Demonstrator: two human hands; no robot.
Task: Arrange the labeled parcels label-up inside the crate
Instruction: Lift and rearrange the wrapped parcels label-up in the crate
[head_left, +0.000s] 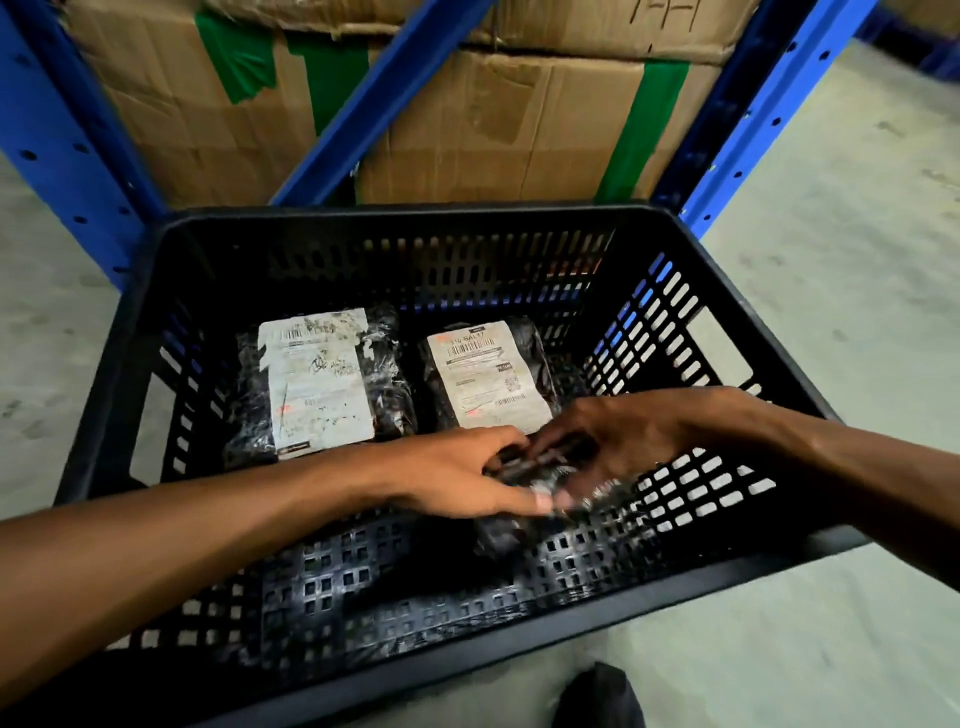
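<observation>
A black slatted plastic crate (774, 332) stands on the floor in front of me. Two black plastic-wrapped parcels lie flat at its far end, white labels facing up: a larger one (317, 379) on the left and a smaller one (488, 379) on the right. Nearer to me, both hands meet over a third black parcel (504, 535) inside the crate. My left hand (462, 483) grips it from the left and my right hand (618, 441) from the right. Motion blur covers the parcel, and no label shows on it.
Blue metal rack uprights (62, 130) rise behind the crate, with taped cardboard boxes (493, 130) stacked between them. Grey concrete floor (857, 260) lies on both sides. A dark shoe (597, 696) shows at the bottom edge.
</observation>
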